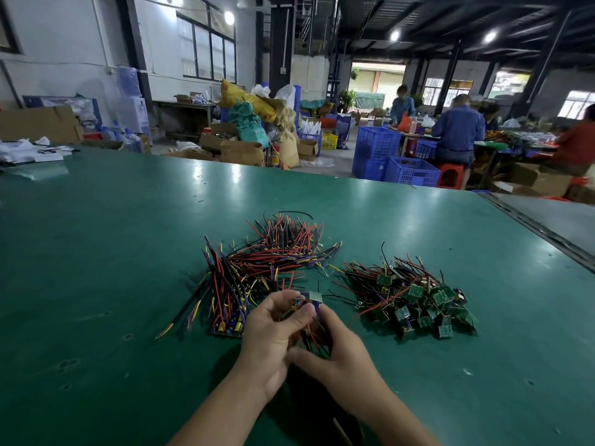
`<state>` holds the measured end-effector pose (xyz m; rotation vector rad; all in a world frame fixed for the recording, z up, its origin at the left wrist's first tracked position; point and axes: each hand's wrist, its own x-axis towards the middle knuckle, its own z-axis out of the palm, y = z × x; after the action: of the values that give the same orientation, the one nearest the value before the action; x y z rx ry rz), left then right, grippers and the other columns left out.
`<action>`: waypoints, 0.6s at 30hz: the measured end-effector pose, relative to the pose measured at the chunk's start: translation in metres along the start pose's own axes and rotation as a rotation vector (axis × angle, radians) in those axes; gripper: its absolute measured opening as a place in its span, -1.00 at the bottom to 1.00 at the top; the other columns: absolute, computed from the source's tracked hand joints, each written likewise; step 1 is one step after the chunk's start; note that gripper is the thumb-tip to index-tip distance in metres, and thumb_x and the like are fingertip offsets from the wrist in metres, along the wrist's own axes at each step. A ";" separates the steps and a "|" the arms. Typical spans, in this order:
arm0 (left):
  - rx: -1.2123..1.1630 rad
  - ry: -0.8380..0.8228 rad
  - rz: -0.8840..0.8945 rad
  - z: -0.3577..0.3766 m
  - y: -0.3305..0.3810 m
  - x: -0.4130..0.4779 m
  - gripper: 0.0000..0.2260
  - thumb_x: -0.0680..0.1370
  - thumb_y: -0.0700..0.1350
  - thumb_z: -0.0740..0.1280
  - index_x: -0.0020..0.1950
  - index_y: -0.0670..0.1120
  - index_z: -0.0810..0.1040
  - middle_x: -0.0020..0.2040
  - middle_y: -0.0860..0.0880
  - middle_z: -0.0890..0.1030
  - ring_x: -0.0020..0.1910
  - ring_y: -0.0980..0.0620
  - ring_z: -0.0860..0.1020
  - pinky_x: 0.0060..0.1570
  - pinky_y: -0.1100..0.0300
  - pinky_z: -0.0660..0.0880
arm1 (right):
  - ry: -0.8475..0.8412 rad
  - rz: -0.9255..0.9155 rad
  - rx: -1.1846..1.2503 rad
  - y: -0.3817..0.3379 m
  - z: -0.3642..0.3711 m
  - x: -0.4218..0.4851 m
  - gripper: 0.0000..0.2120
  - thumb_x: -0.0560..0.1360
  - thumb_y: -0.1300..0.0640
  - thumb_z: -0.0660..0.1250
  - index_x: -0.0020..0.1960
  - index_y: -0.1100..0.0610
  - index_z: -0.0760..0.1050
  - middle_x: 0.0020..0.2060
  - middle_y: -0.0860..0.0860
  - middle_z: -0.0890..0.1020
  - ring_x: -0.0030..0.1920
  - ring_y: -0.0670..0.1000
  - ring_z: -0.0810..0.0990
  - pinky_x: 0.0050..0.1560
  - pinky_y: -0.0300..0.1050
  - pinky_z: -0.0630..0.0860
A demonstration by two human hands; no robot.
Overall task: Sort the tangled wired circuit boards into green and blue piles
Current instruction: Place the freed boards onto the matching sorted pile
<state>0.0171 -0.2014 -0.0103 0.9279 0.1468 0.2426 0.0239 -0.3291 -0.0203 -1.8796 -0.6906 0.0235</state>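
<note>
A tangled wire heap (257,272) sprawls left on the green table (96,252), blue boards at its near edge. At centre the left hand (273,336) and right hand (341,352) both pinch one small wired board (311,298) (bluish, I think), leads trailing between the palms. The green-board pile (421,304) lies right. A hard tug might drag snagged wires, blending the piles.

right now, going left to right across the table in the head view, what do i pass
tangled wire pile → wired board pinched between the left hand and right hand → green board pile
</note>
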 end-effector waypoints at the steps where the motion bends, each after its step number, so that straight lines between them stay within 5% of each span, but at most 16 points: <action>1: 0.027 0.002 0.016 0.000 -0.001 -0.001 -0.70 0.21 -0.28 0.49 -0.08 -0.18 0.59 -0.21 -0.07 0.64 -0.25 0.02 0.62 -0.25 0.22 0.59 | 0.004 -0.034 -0.075 -0.002 0.002 -0.001 -0.58 0.41 0.06 0.46 0.20 -0.13 0.40 -0.01 -0.34 0.63 -0.01 -0.29 0.61 -0.02 -0.44 0.44; 4: -0.001 -0.053 0.065 0.004 -0.001 -0.003 -0.66 0.21 -0.26 0.49 -0.03 -0.16 0.59 -0.15 -0.08 0.64 -0.15 -0.01 0.62 -0.16 0.21 0.60 | 0.107 -0.044 -0.135 0.002 0.005 -0.001 -0.68 0.46 0.17 0.39 0.11 -0.12 0.41 -0.23 -0.30 0.61 -0.28 -0.26 0.56 -0.25 -0.43 0.40; 7: -0.060 -0.053 0.104 0.009 -0.007 0.000 -0.57 0.36 -0.14 0.43 0.21 -0.01 0.45 0.02 -0.10 0.65 0.01 -0.02 0.63 0.06 0.11 0.57 | 0.207 0.113 0.083 0.003 0.002 0.002 -0.89 0.54 0.28 0.31 0.02 0.12 0.53 -0.46 -0.07 0.50 -0.45 -0.13 0.43 -0.34 -0.15 0.46; 11: 0.576 -0.023 0.378 0.000 -0.025 -0.001 -0.78 0.59 -0.02 0.29 0.19 0.18 0.35 0.06 0.04 0.54 0.05 0.12 0.54 0.10 0.23 0.48 | 0.290 0.302 0.630 -0.002 -0.019 0.011 -0.85 0.59 0.28 0.23 0.07 0.17 0.56 -0.52 -0.02 0.31 -0.59 -0.02 0.29 -0.57 -0.26 0.31; 13: 0.982 -0.167 0.450 -0.006 -0.037 -0.003 -0.73 0.57 -0.02 0.32 0.16 0.25 0.31 0.04 0.18 0.47 0.03 0.21 0.47 0.01 0.39 0.38 | 0.352 0.315 0.626 -0.005 -0.033 0.013 -0.89 0.59 0.24 0.26 0.01 0.14 0.56 -0.55 -0.04 0.25 -0.61 -0.05 0.21 -0.56 -0.31 0.21; 15: 1.325 -0.277 0.402 -0.006 -0.046 -0.006 -0.61 0.53 0.12 0.32 0.27 0.25 0.23 0.05 0.22 0.37 0.09 0.16 0.38 0.06 0.32 0.32 | 0.428 0.378 0.592 0.000 -0.044 0.014 -0.92 0.58 0.23 0.28 -0.07 0.15 0.53 -0.59 -0.05 0.21 -0.62 -0.06 0.16 -0.56 -0.32 0.15; 18: 1.511 -0.295 0.360 -0.001 -0.051 -0.006 -0.39 0.47 0.27 0.30 0.42 0.17 0.11 0.13 0.15 0.38 0.17 0.06 0.30 0.17 0.18 0.33 | 0.531 0.469 0.533 0.012 -0.056 0.010 -0.84 0.56 0.23 0.29 -0.21 0.13 0.45 -0.60 -0.05 0.21 -0.60 -0.05 0.14 -0.57 -0.28 0.13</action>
<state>0.0187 -0.2315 -0.0521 2.4865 -0.1596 0.3119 0.0564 -0.3744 -0.0044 -1.3993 0.1266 0.0065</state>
